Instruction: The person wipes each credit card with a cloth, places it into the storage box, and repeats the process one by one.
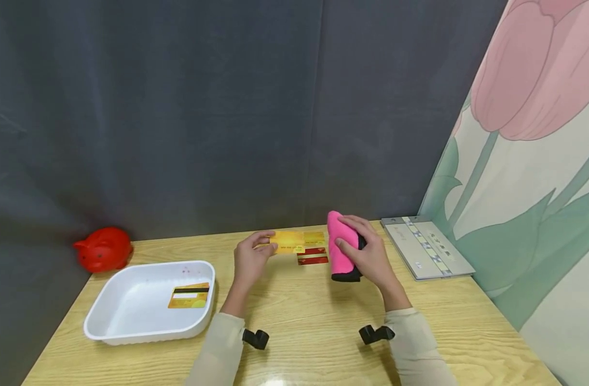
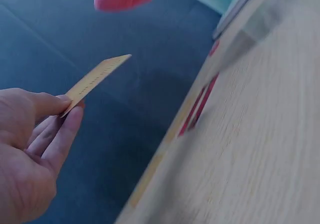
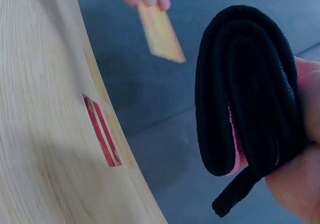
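Note:
My left hand (image 1: 252, 260) pinches a gold bank card (image 1: 286, 241) between thumb and fingers, raised above the table. In the left wrist view the same card (image 2: 95, 82) tilts up from the fingertips, with the thumb on its near end. My right hand (image 1: 373, 254) grips a folded cloth (image 1: 340, 241), pink on one side and black on the other. The right wrist view shows its black folded layers (image 3: 245, 88) end-on. Behind the held card, a second gold card (image 1: 315, 237) lies on the table, partly hidden. A red card (image 1: 313, 257) with a pale stripe lies just in front.
At left, a white plastic tray (image 1: 149, 336) holds gold cards (image 1: 187, 303), the top one showing a dark stripe. A red piggy bank (image 1: 103, 250) sits behind it. Toward the right wall lies a grey binder (image 1: 424, 249). A dark curtain (image 1: 226, 118) hangs along the table's back edge.

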Demonstrator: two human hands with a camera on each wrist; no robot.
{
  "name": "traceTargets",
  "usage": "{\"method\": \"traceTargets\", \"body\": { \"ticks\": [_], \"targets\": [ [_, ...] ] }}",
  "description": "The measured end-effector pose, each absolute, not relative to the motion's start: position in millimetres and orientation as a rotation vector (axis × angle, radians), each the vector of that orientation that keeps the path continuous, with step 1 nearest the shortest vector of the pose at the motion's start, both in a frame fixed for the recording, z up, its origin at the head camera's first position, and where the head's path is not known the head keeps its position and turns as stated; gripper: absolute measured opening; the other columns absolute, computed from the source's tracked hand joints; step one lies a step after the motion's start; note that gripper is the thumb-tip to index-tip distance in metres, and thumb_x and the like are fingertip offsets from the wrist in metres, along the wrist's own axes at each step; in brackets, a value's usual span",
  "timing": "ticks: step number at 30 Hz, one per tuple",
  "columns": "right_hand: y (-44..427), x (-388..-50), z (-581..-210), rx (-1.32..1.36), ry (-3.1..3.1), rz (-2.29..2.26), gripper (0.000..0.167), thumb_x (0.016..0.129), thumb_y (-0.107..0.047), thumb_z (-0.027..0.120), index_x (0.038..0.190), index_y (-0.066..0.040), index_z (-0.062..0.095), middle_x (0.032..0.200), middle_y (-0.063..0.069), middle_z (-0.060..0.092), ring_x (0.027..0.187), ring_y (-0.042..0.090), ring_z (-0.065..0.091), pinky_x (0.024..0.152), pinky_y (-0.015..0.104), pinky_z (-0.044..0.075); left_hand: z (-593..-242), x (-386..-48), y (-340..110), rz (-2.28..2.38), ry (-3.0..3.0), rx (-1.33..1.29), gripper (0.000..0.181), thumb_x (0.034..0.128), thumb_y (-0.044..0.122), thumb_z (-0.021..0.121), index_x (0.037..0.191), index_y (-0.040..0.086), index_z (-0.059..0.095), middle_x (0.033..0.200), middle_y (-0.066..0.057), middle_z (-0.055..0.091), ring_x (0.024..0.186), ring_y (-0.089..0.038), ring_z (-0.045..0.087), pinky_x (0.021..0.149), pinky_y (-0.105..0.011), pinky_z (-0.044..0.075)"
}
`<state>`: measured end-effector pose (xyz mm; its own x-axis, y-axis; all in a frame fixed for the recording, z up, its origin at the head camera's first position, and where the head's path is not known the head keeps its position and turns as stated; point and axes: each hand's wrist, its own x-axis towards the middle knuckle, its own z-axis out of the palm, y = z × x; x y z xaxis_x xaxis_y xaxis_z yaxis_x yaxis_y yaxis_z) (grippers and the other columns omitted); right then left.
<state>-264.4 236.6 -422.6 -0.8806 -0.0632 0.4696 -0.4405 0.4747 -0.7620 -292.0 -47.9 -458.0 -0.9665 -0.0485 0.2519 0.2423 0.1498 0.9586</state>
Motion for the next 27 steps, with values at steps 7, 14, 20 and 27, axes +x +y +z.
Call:
{"method": "traceTargets", "body": {
  "ticks": [7, 14, 20, 27],
  "targets": [
    [224.6, -257.1, -416.3, 0.495, -2.328, 1.377, 0.05, 0.092, -0.016, 0.078, 0.14, -0.021, 0.065, 0.149, 0.005, 0.055, 0.128, 0.027, 0.056, 0.088, 0.023, 0.054, -440.2, -266.1, -50.9, -1.99, -2.102, -0.158, 0.025, 0.0863, 0.008, 0.083, 0.111, 0.011, 0.078, 0.105, -0.013, 0.078, 0.084, -0.02, 0.079, 0.071, -0.029, 0.065],
    [206.6, -249.4, -415.1, 0.618, -2.281, 1.408, 0.049, 0.091, -0.012, 0.079, 0.138, -0.019, 0.067, 0.147, 0.005, 0.056, 0.125, 0.025, 0.057, 0.082, 0.022, 0.058, -437.3, -251.4, -57.0, -1.991, -2.075, -0.152, 0.027, 0.0853, 0.008, 0.084, 0.111, 0.009, 0.077, 0.105, -0.014, 0.077, 0.085, -0.019, 0.079, 0.073, -0.027, 0.064],
    [187.4, -247.9, -422.2, 0.719, -2.327, 1.317, 0.049, 0.09, -0.013, 0.081, 0.137, -0.018, 0.067, 0.145, 0.004, 0.058, 0.13, 0.025, 0.057, 0.092, 0.027, 0.057, -441.7, -249.6, -59.1, -2.0, -2.08, -0.173, 0.028, 0.0861, 0.01, 0.084, 0.113, 0.006, 0.076, 0.109, -0.018, 0.076, 0.091, -0.026, 0.079, 0.077, -0.025, 0.064],
    [171.5, -246.7, -426.0, 0.786, -2.387, 1.188, 0.054, 0.088, -0.011, 0.081, 0.139, -0.02, 0.066, 0.145, 0.007, 0.058, 0.13, 0.028, 0.059, 0.096, 0.041, 0.059, -436.1, -244.6, -58.5, -2.049, -2.067, -0.203, 0.026, 0.088, 0.004, 0.081, 0.113, 0.004, 0.073, 0.112, -0.018, 0.074, 0.092, -0.03, 0.078, 0.077, -0.028, 0.064]
  ]
}}
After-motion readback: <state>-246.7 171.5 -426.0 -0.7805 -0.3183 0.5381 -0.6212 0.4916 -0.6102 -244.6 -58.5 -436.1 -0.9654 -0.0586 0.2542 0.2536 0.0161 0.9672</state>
